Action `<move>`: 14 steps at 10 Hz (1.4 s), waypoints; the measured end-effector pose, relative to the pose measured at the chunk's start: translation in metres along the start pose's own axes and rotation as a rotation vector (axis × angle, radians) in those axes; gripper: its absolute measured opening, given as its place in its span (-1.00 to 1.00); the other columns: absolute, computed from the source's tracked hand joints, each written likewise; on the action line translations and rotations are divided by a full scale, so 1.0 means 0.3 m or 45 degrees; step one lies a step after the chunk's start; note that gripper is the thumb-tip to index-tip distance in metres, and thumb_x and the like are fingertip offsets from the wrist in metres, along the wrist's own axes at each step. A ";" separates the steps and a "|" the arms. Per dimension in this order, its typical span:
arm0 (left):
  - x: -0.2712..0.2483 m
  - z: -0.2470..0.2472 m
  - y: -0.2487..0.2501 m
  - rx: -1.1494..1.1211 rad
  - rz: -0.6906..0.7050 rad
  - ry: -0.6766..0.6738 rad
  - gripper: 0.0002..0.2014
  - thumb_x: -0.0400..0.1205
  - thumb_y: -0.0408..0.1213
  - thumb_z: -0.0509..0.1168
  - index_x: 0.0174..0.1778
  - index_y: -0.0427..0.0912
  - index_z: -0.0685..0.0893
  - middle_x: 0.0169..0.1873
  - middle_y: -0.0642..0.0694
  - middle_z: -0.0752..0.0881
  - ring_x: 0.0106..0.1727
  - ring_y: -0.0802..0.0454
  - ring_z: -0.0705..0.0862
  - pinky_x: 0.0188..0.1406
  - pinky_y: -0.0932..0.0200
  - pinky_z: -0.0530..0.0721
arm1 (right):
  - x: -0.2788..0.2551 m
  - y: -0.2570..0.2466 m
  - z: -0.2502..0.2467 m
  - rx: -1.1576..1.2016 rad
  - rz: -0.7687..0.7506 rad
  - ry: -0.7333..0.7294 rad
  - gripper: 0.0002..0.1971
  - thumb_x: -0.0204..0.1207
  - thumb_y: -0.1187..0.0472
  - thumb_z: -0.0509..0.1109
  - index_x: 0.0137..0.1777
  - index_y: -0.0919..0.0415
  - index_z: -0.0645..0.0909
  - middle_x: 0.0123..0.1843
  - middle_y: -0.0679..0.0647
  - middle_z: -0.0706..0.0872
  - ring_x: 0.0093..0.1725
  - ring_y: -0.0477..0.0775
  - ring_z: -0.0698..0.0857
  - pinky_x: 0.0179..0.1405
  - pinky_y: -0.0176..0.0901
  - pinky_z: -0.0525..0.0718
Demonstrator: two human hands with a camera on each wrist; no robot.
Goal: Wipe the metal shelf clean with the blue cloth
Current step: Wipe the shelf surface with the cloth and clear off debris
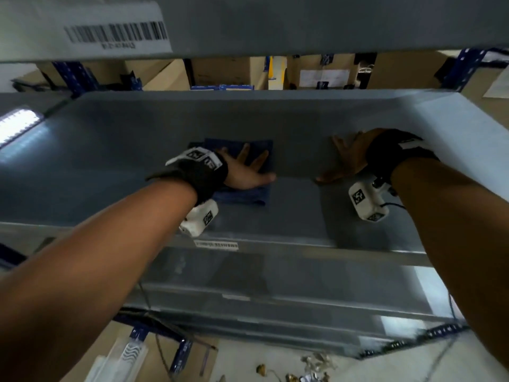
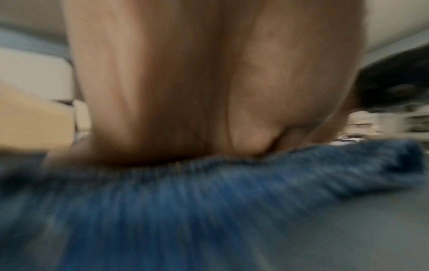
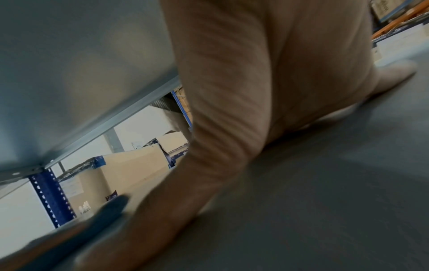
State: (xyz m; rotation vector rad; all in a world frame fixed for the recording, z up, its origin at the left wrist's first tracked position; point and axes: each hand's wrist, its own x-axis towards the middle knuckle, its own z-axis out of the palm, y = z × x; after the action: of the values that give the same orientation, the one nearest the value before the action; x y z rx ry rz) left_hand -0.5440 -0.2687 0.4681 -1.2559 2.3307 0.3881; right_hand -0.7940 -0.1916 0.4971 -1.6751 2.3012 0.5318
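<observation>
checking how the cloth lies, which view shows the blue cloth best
The head view: it shows the whole blue cloth flat on the metal shelf under the left hand. The left wrist view gives only a blurred close-up of its near edge; the right wrist view shows a blurred dark shape at most.

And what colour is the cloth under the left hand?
Blue; the cloth shows best in the left wrist view.

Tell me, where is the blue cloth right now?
In the head view the blue cloth lies flat on the grey metal shelf, left of centre, under the left hand. The right hand rests on bare shelf to its right.
</observation>
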 end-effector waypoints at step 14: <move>0.723 -0.383 0.264 0.017 0.147 0.349 -0.41 0.86 0.02 -0.07 0.79 -0.14 0.02 0.77 -0.28 -0.07 0.77 -0.30 -0.06 0.68 -0.23 -0.04 | 0.191 0.050 0.046 -0.069 0.002 -0.056 0.54 -0.07 -0.79 0.19 0.73 0.06 -0.45 0.78 0.31 -0.02 0.70 0.39 0.18 0.67 0.21 0.21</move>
State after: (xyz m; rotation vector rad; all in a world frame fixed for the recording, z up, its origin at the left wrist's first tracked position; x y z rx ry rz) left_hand -0.7437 -0.4312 0.4557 -1.2380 2.6397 0.2499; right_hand -0.8262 -0.2310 0.4637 -1.6692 2.2771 0.6305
